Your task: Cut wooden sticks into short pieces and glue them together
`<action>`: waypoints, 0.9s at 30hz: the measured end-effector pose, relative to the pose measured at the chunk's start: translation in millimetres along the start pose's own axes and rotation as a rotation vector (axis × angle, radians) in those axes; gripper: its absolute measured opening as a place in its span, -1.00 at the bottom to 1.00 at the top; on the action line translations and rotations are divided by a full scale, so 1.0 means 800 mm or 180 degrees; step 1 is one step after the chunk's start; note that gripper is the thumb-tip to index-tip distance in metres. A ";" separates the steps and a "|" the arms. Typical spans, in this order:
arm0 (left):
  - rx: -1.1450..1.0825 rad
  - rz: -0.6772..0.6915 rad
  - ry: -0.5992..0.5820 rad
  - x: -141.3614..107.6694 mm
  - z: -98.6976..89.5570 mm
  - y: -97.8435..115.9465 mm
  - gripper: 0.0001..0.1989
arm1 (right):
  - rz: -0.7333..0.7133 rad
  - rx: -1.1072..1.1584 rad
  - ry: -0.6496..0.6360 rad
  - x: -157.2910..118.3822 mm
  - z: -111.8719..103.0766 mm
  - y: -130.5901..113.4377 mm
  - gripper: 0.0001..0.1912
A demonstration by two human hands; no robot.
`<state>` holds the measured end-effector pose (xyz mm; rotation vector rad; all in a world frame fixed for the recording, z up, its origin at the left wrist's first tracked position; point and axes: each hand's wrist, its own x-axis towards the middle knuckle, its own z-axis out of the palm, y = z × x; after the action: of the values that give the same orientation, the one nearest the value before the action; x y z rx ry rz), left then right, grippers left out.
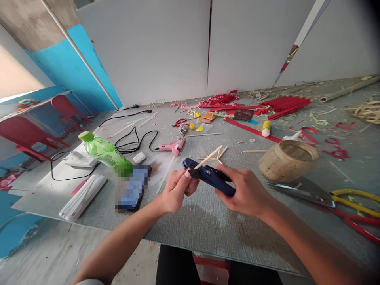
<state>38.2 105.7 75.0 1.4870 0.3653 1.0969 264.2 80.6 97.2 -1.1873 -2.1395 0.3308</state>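
Observation:
My left hand (179, 186) is closed, pinching the near end of a thin wooden stick (210, 156). My right hand (245, 188) is wrapped round the handles of dark blue hand shears (213, 179), which have a dark blade and a screw at the pivot. The stick lies at the jaws of the shears, and its far end slants up to the right. Just beyond, a few more thin sticks (219, 157) lie on the table. To the right of my right hand stands a round bamboo container (285, 160), beside large scissors (320, 198) with yellow and red handles.
A pink glue gun (172, 146) lies beyond my left hand. To the left are a phone (133, 188), a green bottle (103, 152), a white case (83, 197) and a power strip (80, 159). Red strips (287, 106), a glue stick (266, 128) and scraps cover the table's back.

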 end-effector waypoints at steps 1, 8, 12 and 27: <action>-0.0015 -0.0018 -0.0007 0.000 0.000 0.000 -0.46 | 0.0002 -0.0039 0.0010 0.000 0.001 0.001 -0.76; -0.0180 -0.0035 -0.0028 0.003 0.007 0.007 -0.50 | -0.0025 -0.0150 0.0140 -0.001 0.003 0.002 -0.83; 0.0315 0.0186 0.0055 0.003 0.001 0.005 -0.50 | -0.0008 -0.0170 0.0167 -0.002 0.004 0.000 -0.85; 0.2229 0.0895 0.0527 0.005 -0.008 0.008 -0.72 | 0.0050 -0.0211 0.0212 0.000 0.007 0.001 -0.80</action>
<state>33.1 111.1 81.6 2.1122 0.7244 1.4019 261.4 81.5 92.8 -1.2356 -2.0989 0.2256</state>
